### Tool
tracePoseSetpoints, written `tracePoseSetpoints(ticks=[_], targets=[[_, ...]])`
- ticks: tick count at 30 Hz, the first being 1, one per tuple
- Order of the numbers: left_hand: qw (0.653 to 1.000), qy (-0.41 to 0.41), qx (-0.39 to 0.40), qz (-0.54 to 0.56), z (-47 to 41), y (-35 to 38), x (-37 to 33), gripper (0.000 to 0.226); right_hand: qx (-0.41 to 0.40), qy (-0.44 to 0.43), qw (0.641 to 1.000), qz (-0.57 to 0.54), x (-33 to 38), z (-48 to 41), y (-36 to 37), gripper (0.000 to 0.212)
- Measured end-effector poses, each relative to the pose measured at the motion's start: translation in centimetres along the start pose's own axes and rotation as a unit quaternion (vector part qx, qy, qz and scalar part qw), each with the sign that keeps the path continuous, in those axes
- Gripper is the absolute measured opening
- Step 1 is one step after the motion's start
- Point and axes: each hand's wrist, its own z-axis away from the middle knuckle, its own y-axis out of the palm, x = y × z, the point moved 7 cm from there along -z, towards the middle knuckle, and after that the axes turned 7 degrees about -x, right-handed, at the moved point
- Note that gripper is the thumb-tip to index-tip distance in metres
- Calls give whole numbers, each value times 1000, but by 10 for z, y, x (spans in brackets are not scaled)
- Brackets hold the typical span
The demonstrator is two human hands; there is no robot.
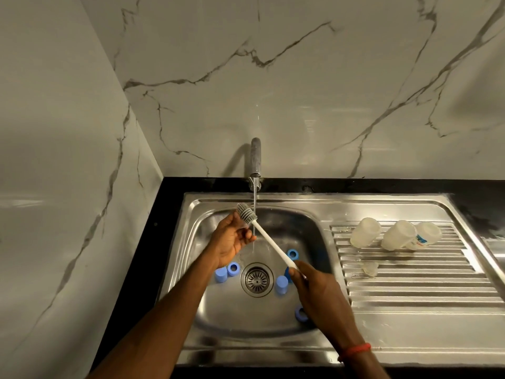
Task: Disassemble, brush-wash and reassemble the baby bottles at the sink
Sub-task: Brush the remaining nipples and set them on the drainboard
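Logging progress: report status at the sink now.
Right hand grips bottle brush handle; left hand cups its head under running tap. Three clear bottles on drainboard. Loose blue caps and rings in basin.

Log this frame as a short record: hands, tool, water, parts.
left hand: fingers curled at the bottle brush head
right hand: grips its handle end
tap: running, stream beside brush head
blue caps and rings: loose in sink basin
clear bottles: three, on the drainboard
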Motion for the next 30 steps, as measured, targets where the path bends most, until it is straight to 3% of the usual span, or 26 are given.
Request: tracePoseSetpoints(ticks=[5, 8, 13, 18, 23, 27, 30], targets=[[985, 99, 27, -141, 5, 10, -8, 24, -27, -10, 1000, -11, 9, -3, 0, 61], [965, 142, 22, -221, 8, 10, -21, 26, -40, -31, 999, 1, 9, -7, -6, 56], [950, 158, -49, -264, -2, -6, -28, 23, 16, -15, 1000, -19, 5, 5, -5, 52], [943, 179, -41, -277, 7, 11, -23, 22, -9, -27, 999, 14, 9, -10, -1, 33], [930, 186, -24, -315, 5, 10, -26, 22, 7, 28, 999, -36, 5, -8, 6, 33], [964, 132, -75, -218, -4, -12, -26, 27, 49, 52, 994, -80, 1, 7, 13, 34], [991, 69, -50, -99, -2, -8, -15, 26, 55, 69, 992, -94, 0, 10, 15, 45]])
